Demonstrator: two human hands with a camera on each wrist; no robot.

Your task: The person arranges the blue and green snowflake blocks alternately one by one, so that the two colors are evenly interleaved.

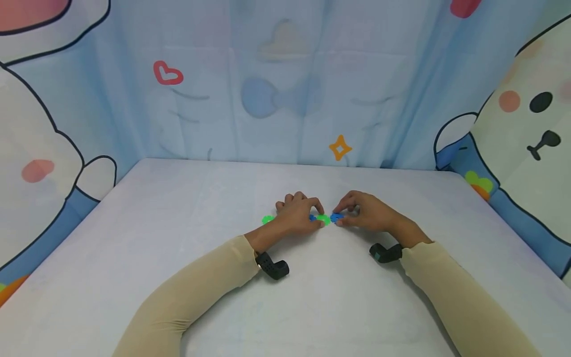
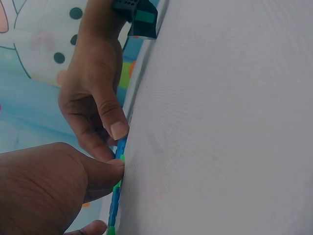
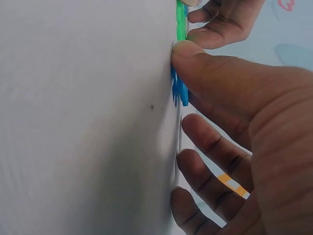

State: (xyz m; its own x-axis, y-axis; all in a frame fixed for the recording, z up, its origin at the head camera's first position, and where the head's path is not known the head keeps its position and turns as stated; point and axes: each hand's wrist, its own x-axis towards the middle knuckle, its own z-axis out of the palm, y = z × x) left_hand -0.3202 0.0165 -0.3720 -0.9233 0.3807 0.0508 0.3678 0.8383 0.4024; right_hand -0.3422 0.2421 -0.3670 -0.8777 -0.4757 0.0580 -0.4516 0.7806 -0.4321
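Note:
A row of small flat discs with notched edges, alternating green and blue, lies low over the white table in the head view. My left hand (image 1: 295, 216) pinches a green notched disc (image 1: 324, 219) between thumb and index finger, its other fingers reaching over the row. Between the thumb and index finger of my right hand (image 1: 370, 212) is a blue notched disc (image 1: 336, 217), edge to edge with that green one. Another blue disc (image 1: 313, 217) and a green disc (image 1: 267, 219) show partly beside the left hand, which hides the middle. From the right wrist, the blue disc (image 3: 183, 93) appears edge-on.
White cloth covers the table (image 1: 223, 188). Behind it hangs a light blue curtain (image 1: 200, 124) printed with cartoon animals. A black wrist camera (image 1: 273, 267) sits at the left cuff and another black camera (image 1: 385, 253) at the right one.

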